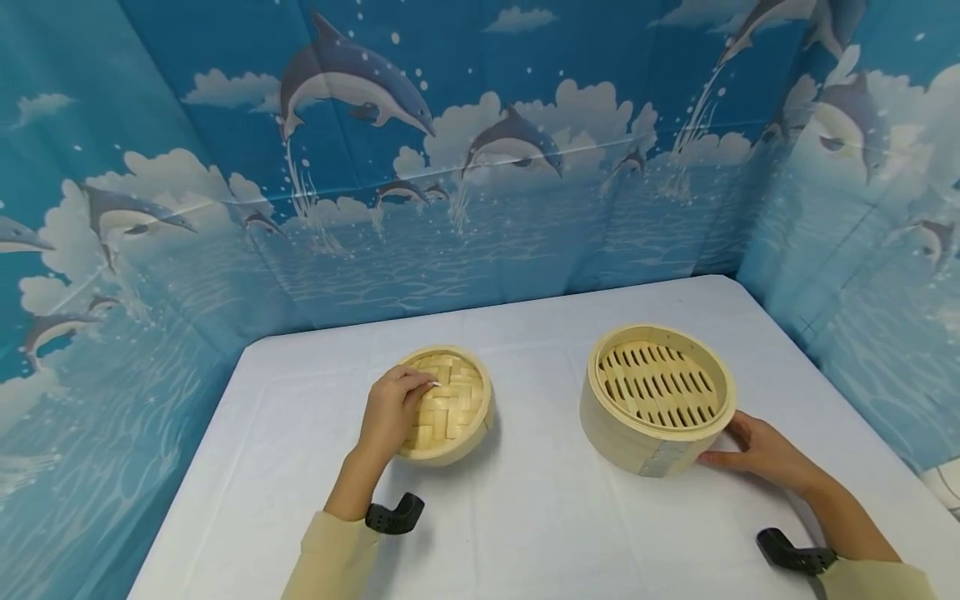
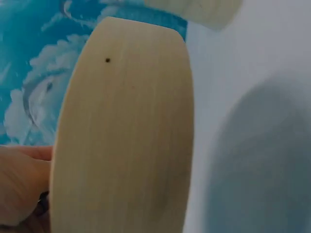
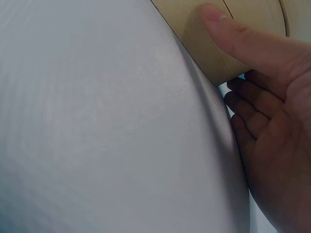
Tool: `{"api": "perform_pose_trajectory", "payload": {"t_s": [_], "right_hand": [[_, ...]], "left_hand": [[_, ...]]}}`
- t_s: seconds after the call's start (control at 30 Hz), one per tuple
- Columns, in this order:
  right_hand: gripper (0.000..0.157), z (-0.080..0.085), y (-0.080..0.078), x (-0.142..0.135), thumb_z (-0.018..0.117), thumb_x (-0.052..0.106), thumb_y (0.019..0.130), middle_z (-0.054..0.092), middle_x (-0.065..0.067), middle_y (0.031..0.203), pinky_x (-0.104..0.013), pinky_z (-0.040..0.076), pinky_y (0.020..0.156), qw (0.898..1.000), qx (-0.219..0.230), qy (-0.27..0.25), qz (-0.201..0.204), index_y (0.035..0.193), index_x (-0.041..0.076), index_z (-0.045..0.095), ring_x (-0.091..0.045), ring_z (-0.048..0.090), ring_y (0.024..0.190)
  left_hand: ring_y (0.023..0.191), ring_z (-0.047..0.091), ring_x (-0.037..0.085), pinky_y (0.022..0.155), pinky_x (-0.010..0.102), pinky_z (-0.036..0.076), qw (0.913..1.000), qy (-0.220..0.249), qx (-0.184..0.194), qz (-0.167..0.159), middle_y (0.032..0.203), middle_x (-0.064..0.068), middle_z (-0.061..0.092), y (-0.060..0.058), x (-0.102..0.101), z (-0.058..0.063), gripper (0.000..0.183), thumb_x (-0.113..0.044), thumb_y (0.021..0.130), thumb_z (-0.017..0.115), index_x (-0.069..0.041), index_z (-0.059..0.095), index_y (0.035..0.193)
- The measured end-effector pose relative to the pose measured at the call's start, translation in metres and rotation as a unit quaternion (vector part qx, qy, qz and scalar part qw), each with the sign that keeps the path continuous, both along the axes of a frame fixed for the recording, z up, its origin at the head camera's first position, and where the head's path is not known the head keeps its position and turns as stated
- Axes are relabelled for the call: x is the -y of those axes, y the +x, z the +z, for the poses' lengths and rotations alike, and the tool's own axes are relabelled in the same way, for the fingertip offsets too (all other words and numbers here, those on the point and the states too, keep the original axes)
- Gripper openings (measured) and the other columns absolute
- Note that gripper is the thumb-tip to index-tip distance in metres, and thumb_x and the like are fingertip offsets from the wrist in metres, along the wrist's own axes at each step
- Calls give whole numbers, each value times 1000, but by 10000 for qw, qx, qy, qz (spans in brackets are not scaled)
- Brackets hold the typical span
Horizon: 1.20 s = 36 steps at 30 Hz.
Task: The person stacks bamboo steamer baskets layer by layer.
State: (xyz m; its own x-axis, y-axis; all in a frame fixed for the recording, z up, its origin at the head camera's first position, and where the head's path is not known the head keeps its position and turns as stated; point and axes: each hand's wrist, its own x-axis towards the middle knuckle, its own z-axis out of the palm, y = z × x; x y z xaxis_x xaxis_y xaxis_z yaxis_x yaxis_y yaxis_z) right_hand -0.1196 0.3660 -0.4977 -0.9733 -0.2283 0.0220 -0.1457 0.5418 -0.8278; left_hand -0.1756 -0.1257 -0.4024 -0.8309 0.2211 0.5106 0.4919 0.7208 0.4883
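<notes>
The lid (image 1: pixel 455 408) hangs from the left grip (image 1: pixel 390 412), whose thumb and fingers pinch the small pale tab (image 1: pixel 437 383) at the middle of its top. Most of the lid spreads to the right of the fingers, with part of its left side hidden under the hand. It is round and pale yellow, its top woven from broad strips set crosswise, with a plain, smooth band for a rim. In the left wrist view that band fills the middle, beside the pinching fingers, and bears one small dark dot; the lid's shadow falls apart from it, on the white cloth.

Well to the right of the left grip, and just left of the right grip (image 1: pixel 768 450), stands the basket (image 1: pixel 611 425), well apart from the lid. It is round, deep-walled and pale, with rows of slanted slots across its floor inside a raised rim, and a greyish patch on its near wall. The right grip is curved about the basket's near right side: the thumb lies along the wall, the fingers bend behind.

Beneath both grips is the bench (image 1: pixel 525 525), covered in white cloth. Black wrist mounts (image 1: pixel 395 514) sit behind each grip, above pale sleeves (image 1: pixel 330 558). Beyond the bench hangs a blue curtain (image 1: pixel 487 258) printed with dolphins, clouds and sea.
</notes>
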Motion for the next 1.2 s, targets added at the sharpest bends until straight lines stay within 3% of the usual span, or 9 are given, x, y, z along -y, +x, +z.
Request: {"api": "perform_pose_trajectory", "payload": {"t_s": [0.2,0.37,0.47,0.6,0.7,0.93,1.0,1.13,1.2], "right_hand": [[82,0,-3,-1,76,20,77,22,2,142,-66,11,98,9999,114,-57,-16,140,-2,30,-49,11,129],[82,0,-2,-4,75,19,77,25,15,138,-67,12,97,9999,64,-132,28,142,1,29,-47,10,130],[80,1,-1,-4,75,19,77,25,21,136,-63,9,101,9999,16,-147,2,142,2,30,-33,10,135],[77,1,1,-3,74,20,78,27,5,143,-35,13,109,10000,-68,24,-46,141,2,33,-1,15,131],[76,2,1,-1,74,21,78,28,-8,144,-14,17,102,9999,-86,96,-31,140,2,34,4,17,126],[76,1,5,1,75,18,77,28,31,129,-7,17,95,9996,-260,42,43,139,1,36,10,19,122],[76,1,4,1,76,18,76,28,31,129,-15,18,102,9997,-236,56,38,139,2,36,6,19,125],[77,2,2,0,76,19,76,29,16,136,-52,17,105,10000,-83,23,5,139,2,36,-26,18,135],[76,2,1,0,76,20,76,30,10,137,-56,16,104,10000,-55,35,6,138,2,37,-34,17,134]], "left_hand": [[83,60,17,76,26,50,9976,-136,176,-661,88,3,63,-17,-53,35,14,-12,85,64,-6,73,95],[89,59,15,80,22,47,9921,-252,422,-1150,91,1,64,-29,-95,53,17,-14,87,61,-8,72,98],[91,58,15,82,21,46,9887,-392,483,-1361,93,1,65,-33,-118,62,19,-17,88,59,-9,72,101],[93,57,14,82,18,44,9846,-627,564,-1534,96,2,64,-38,-147,70,22,-20,89,58,-10,71,104],[95,57,13,83,16,43,9823,-785,610,-1586,98,1,64,-39,-166,74,23,-21,89,57,-11,71,105],[94,56,9,80,12,42,9790,-1019,528,-1685,98,-3,65,-35,-205,77,22,-22,89,58,-14,72,103],[94,56,8,79,10,41,9785,-1025,533,-1707,98,-4,65,-33,-215,78,23,-23,89,57,-14,72,104],[92,56,6,77,8,40,9784,-987,581,-1720,97,-5,65,-29,-233,76,23,-23,89,56,-15,71,105],[92,56,5,77,7,40,9786,-990,614,-1696,97,-6,64,-27,-240,75,23,-23,89,56,-15,71,105]]}}
